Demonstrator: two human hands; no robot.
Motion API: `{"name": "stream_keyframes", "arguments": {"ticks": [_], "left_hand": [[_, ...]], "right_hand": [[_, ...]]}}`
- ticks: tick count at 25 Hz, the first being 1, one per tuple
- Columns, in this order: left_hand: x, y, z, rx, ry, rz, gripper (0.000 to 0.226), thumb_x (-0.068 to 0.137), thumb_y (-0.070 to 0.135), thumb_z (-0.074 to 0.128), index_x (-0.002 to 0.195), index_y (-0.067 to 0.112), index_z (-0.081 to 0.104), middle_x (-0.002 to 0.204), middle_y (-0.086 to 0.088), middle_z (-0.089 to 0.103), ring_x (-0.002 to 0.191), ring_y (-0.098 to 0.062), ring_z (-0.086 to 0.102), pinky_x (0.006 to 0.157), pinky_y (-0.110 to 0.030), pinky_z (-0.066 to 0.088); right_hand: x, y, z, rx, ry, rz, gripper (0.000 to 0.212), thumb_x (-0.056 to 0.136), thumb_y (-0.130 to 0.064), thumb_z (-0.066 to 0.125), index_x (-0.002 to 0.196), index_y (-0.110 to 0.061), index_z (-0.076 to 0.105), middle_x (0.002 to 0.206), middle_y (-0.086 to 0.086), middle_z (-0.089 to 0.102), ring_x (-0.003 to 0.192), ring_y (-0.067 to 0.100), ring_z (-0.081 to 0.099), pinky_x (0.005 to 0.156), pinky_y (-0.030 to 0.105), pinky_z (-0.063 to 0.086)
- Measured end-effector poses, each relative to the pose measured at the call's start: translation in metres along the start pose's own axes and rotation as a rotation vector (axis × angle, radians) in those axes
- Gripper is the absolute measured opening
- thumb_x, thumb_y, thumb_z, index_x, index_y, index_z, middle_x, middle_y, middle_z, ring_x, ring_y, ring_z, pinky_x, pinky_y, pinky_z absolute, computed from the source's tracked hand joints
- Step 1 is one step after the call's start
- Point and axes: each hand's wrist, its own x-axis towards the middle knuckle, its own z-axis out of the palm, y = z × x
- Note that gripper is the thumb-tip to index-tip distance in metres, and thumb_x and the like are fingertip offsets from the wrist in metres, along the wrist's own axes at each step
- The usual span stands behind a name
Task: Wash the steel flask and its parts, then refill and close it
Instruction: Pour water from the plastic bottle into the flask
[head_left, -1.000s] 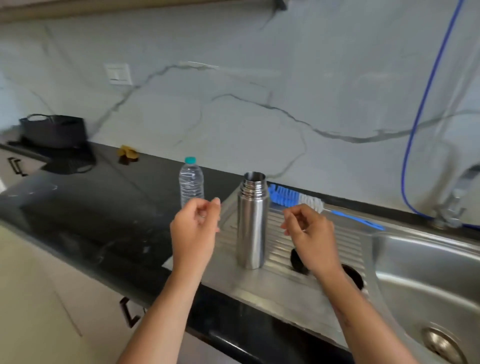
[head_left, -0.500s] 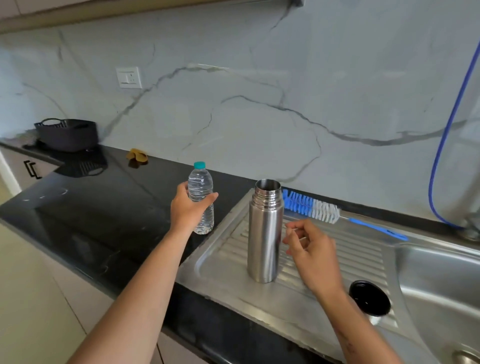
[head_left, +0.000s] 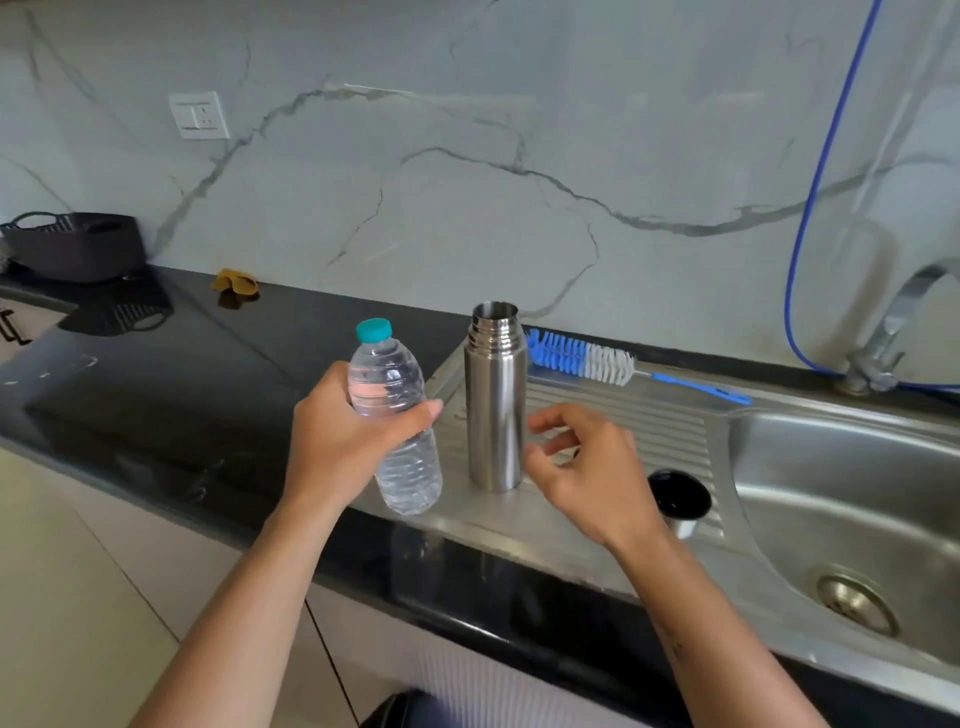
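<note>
The steel flask stands upright and uncapped on the ribbed steel drainboard. My left hand grips a clear plastic water bottle with a teal cap, lifted and tilted just left of the flask. My right hand hovers right of the flask with loosely curled fingers, holding nothing. The flask's cup lid sits mouth-up on the drainboard, right of my right hand. A blue and white bottle brush lies behind the flask.
The sink basin with its drain lies to the right, with a tap and a blue hose behind it. A dark basket and a yellow cloth sit far left on the black counter.
My left hand reached to the water bottle, took hold of it and lifted it toward the flask. My right hand stayed beside the flask.
</note>
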Motion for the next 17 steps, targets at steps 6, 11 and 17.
{"name": "stream_keyframes", "arguments": {"ticks": [6, 11, 17], "left_hand": [[-0.081, 0.059, 0.028, -0.013, -0.235, 0.113, 0.05, 0.061, 0.041, 0.096, 0.1, 0.033, 0.066, 0.089, 0.022, 0.074, 0.079, 0.006, 0.07, 0.066, -0.019, 0.057], [-0.102, 0.089, 0.055, 0.088, -0.352, 0.255, 0.06, 0.062, 0.078, 0.077, 0.104, 0.037, 0.064, 0.089, 0.021, 0.073, 0.08, 0.006, 0.069, 0.071, -0.027, 0.059], [-0.067, 0.129, 0.062, 0.112, -0.479, 0.599, 0.04, 0.098, 0.034, 0.064, 0.138, 0.028, 0.063, 0.116, 0.014, 0.068, 0.1, 0.006, 0.064, 0.085, -0.013, 0.052]], "right_hand": [[-0.077, -0.026, -0.013, 0.252, -0.331, 0.01, 0.088, 0.064, -0.05, 0.093, 0.139, -0.042, 0.048, 0.125, -0.032, 0.064, 0.118, -0.013, 0.057, 0.093, 0.007, 0.045], [-0.087, -0.002, -0.029, 0.263, -0.075, 0.005, 0.058, 0.077, -0.029, 0.085, 0.127, -0.03, 0.055, 0.111, -0.018, 0.071, 0.105, 0.003, 0.069, 0.088, 0.025, 0.056], [-0.071, 0.045, -0.05, 0.244, 0.025, 0.013, 0.052, 0.071, -0.023, 0.085, 0.117, -0.021, 0.058, 0.097, -0.007, 0.07, 0.087, 0.011, 0.067, 0.081, 0.044, 0.056]]}}
